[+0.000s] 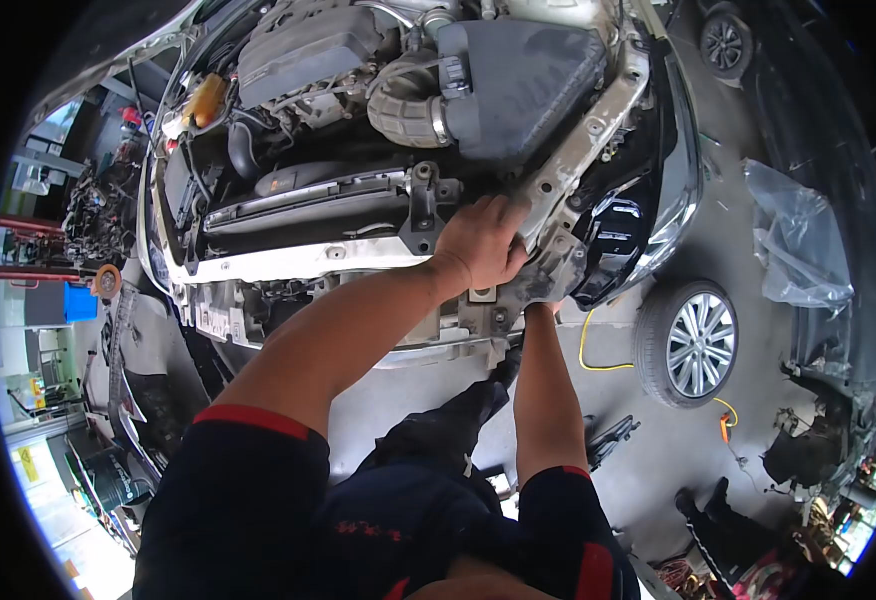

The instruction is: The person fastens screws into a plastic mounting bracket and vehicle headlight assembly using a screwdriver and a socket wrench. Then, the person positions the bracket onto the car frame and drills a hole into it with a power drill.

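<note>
The left hand (483, 245) is resting over the right end of the front frame (335, 253), its fingers bent and its thumb lying apart; this position is probably bracing the corner. Whether the hand is gripping a part or only pressing cannot be told. The right hand (542, 307) is lying mostly under the metal bracket (560, 248), so its grip cannot be told; it is presumably supporting from below. The front frame is spanning left to right ahead of the person. The air filter box (523, 85) is sitting on the far side, and the headlight (673, 220) is standing to the right, leaving the corner accessible. On the floor (653, 450), the wheel (698, 345) is lying face up, probably to prevent rolling.
</note>
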### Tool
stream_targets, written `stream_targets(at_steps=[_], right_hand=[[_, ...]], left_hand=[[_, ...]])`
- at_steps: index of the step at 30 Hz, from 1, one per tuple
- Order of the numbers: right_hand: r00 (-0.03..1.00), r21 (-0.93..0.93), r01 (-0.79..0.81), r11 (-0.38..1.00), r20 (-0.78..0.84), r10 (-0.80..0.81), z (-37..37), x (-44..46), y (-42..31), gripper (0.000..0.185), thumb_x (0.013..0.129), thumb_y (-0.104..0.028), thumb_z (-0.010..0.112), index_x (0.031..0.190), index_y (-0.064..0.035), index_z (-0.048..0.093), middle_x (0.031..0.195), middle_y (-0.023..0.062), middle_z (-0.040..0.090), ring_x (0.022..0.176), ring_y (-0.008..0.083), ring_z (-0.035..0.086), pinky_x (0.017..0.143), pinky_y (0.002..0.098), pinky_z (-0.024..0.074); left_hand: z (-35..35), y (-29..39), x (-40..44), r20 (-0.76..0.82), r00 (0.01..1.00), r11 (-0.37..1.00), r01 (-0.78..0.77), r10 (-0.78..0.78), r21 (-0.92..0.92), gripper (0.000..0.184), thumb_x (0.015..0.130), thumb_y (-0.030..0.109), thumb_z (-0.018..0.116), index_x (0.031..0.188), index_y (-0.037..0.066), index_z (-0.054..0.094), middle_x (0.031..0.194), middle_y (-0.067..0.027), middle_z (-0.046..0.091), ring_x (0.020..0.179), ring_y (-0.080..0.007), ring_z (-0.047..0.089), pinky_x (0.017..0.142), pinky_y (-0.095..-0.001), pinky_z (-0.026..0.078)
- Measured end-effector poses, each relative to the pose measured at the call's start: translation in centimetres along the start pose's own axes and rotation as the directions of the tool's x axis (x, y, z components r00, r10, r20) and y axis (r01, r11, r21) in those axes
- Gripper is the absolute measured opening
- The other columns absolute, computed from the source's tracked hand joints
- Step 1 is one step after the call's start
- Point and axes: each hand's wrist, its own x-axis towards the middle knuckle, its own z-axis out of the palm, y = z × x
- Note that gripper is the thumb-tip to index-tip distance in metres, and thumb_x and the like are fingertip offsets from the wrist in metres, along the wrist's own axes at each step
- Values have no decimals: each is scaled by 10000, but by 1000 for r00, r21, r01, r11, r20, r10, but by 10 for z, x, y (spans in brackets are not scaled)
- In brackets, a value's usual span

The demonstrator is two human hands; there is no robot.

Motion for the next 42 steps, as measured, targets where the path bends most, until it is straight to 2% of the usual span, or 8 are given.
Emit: stream_targets(at_steps=[4, 8, 13, 18, 26, 38, 42], right_hand=[[998, 215, -60, 975, 24, 56, 1, 5, -2, 675, 1042, -513, 515, 1586, -121, 440, 1586, 99, 510, 1408, 300, 539, 1157, 425, 445], [991, 441, -127, 888, 30, 127, 2, 7, -3, 669, 1045, -510, 512, 1584, -120, 442, 1580, 98, 515, 1402, 299, 543, 1154, 426, 448], [975, 699, -182, 692, 34, 221, 4, 7, -8, 662, 1049, -505, 508, 1583, -118, 444, 1574, 97, 521, 1396, 298, 548, 1150, 427, 452], [955, 859, -210, 467, 78, 286, 7, 5, -13, 655, 1053, -501, 504, 1581, -117, 446, 1568, 95, 527, 1390, 296, 553, 1146, 428, 456], [944, 951, -204, 234, 127, 304, 17, -5, -17, 645, 1059, -493, 497, 1578, -115, 449, 1557, 93, 537, 1379, 294, 561, 1140, 429, 462], [933, 959, -278, 50, 257, 251, 14, -5, -16, 629, 1068, -483, 487, 1574, -111, 454, 1542, 90, 552, 1364, 291, 573, 1132, 431, 471], [928, 950, -311, 19, 299, 223, 13, -3, -15, 623, 1071, -479, 484, 1572, -110, 456, 1537, 89, 557, 1359, 290, 577, 1129, 432, 474]], left_hand=[[2, 1, 1, 8, 1000, 1000, 1, -1, -7, 533, 805, 199, 667, 1304, 40, 568, 1030, -146, 595, 932, -344, 618, 797, -465, 560], [3, 1, 1, -6, 1000, 1000, -14, 14, 1, 535, 807, 192, 666, 1310, 35, 573, 1042, -153, 599, 937, -347, 618, 802, -458, 562], [4, 3, 2, 20, 1000, 1000, 2, -2, 2, 535, 825, 190, 666, 1327, 34, 567, 1074, -158, 613, 974, -357, 621, 830, -461, 559], [3, 4, 2, 52, 998, 1000, 18, -19, 12, 536, 838, 191, 664, 1340, 42, 554, 1131, -157, 622, 1018, -364, 622, 871, -467, 550], [3, 5, 3, 64, 998, 1000, 19, -19, 12, 533, 837, 189, 659, 1338, 45, 549, 1095, -160, 610, 995, -367, 615, 863, -478, 545], [2, 6, 3, 51, 999, 1000, 11, -12, 13, 527, 837, 191, 656, 1333, 50, 548, 1078, -159, 604, 969, -366, 611, 841, -478, 543], [4, 4, 3, -3, 1000, 1000, 0, 0, 19, 491, 824, 215, 665, 1285, 81, 563, 1013, -139, 595, 950, -345, 617, 810, -465, 552]])
